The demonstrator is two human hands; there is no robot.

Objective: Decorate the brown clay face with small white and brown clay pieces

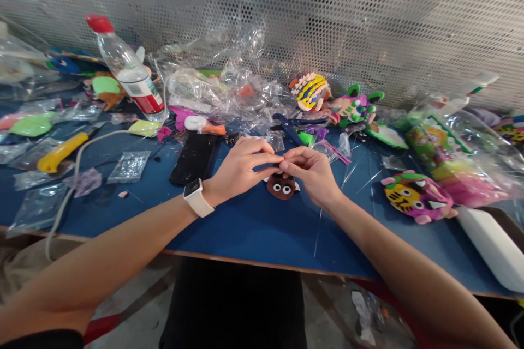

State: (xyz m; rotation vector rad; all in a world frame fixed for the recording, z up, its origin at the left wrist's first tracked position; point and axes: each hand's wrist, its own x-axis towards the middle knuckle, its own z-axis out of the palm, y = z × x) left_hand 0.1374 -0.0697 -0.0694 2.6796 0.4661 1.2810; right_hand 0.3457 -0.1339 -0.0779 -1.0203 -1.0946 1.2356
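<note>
A small brown clay face [280, 186] with white eyes lies on the blue table [245, 229]. My left hand [241, 166] and my right hand [311, 170] meet just above it, fingertips pinched together on a tiny piece at its top edge. What the piece is cannot be made out. A white watch [197, 197] sits on my left wrist.
A black phone [194, 157] lies left of my hands, blue scissors [291, 126] behind them. A pink and yellow clay tiger [417, 196] rests to the right. A plastic bottle [129, 73], a yellow knife [61, 151], crumpled wrappers [229, 87] and more clay figures [335, 101] crowd the back.
</note>
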